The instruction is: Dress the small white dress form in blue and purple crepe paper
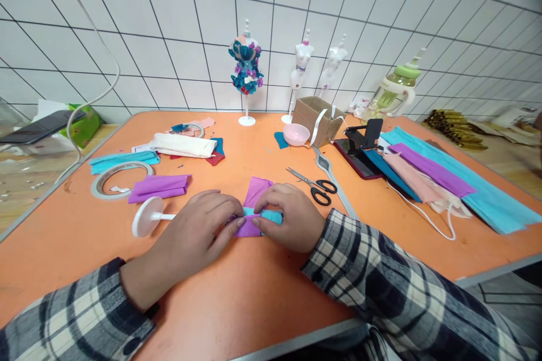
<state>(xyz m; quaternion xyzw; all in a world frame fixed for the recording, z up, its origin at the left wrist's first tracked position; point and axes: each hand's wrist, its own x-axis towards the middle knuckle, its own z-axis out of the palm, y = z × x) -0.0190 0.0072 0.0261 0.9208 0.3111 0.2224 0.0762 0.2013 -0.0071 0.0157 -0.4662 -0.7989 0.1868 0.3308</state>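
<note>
My left hand and my right hand meet near the front middle of the orange table. Both press and pinch a small folded bundle of purple crepe paper with a teal strip across it. My fingers are curled onto the paper, fingertips almost touching each other. A white stand with a round base lies on its side just left of my left hand.
Black-handled scissors lie right of the paper. A tape roll, folded purple paper, white and teal sheets sit left. Dress-form mannequins, a cardboard box, pink bowl, phone and stacked coloured sheets stand behind and right.
</note>
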